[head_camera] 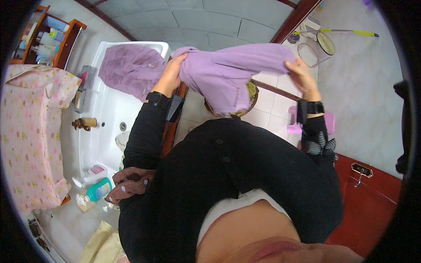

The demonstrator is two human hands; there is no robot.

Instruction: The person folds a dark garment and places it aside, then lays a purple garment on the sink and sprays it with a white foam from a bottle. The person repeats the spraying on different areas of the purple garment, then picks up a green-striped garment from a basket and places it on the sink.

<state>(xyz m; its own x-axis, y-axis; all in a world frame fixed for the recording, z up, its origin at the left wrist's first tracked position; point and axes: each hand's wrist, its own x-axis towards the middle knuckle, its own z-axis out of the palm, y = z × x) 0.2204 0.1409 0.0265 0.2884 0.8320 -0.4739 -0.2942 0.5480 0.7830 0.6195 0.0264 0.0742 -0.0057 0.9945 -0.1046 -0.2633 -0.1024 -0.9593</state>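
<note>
A light purple fabric garment (230, 69) is stretched in the air between both hands, above a basket (253, 98) on the tiled floor. My left hand (172, 74) grips its bunched left end at the edge of the sink. At the right, my right hand (301, 74) is slightly blurred, its fingers pinching the garment's other end. A darker purple cloth with wet-looking patches (131, 69) lies over the far end of the white sink (108, 108), just beyond my left hand. Some yellow-green cloth (252, 90) shows in the basket behind the hanging part.
Along the sink stand a bronze-coloured faucet (85, 123) and a teal bottle (99, 190). A wooden shelf (70, 42) with bottles hangs at upper left. At right are a pink plastic stool (294, 121), a green-handled mop (348, 32) and a red door (365, 203).
</note>
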